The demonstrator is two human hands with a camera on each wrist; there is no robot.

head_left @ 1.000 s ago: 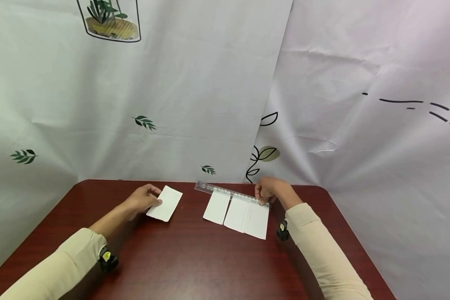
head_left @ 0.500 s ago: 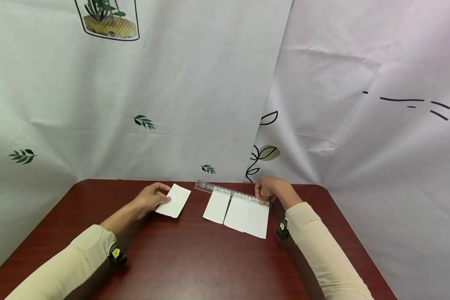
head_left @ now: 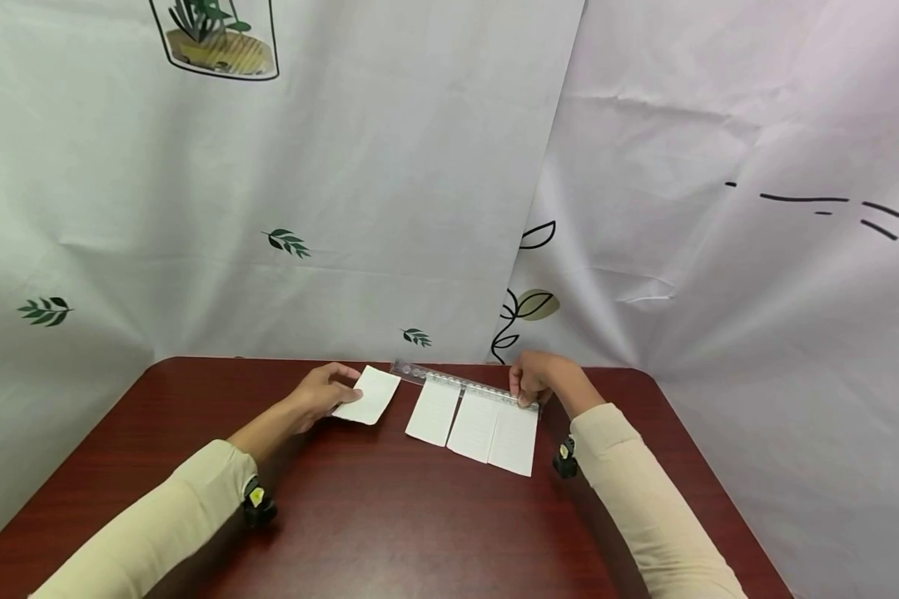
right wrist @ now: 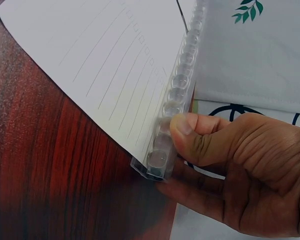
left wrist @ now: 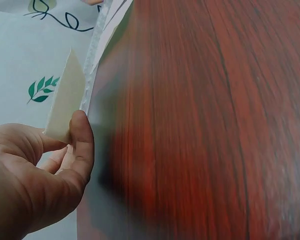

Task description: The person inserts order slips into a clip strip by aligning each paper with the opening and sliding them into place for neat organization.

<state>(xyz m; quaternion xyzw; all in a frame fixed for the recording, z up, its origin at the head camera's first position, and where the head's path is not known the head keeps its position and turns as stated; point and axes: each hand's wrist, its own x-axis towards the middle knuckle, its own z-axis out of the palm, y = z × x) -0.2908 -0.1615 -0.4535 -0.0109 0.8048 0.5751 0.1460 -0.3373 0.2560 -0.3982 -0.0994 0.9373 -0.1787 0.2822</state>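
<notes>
My left hand (head_left: 316, 397) pinches a small white paper slip (head_left: 374, 394) between thumb and fingers, tilted above the table near the rail's left end. In the left wrist view the slip (left wrist: 67, 100) stands nearly edge-on. A clear plastic ticket rail (head_left: 410, 372) with a row of round beads lies slantwise near the back edge. Three white slips hang from it towards me: the left one (head_left: 433, 414) apart, the middle one (head_left: 472, 426) and right one (head_left: 514, 437) adjoining. My right hand (head_left: 537, 378) pinches the rail's right end; the right wrist view shows printed lines on that end's slip (right wrist: 105, 65).
All this is on a dark red wood-grain table (head_left: 389, 516). Behind its back edge hangs a pale curtain (head_left: 419, 166) printed with leaves and a plant jar. Both wrists carry small black devices (head_left: 258, 503).
My left hand has moved to the right with its paper slip, closer to the rail's left end. The right hand, the rail and its slips have stayed in place.
</notes>
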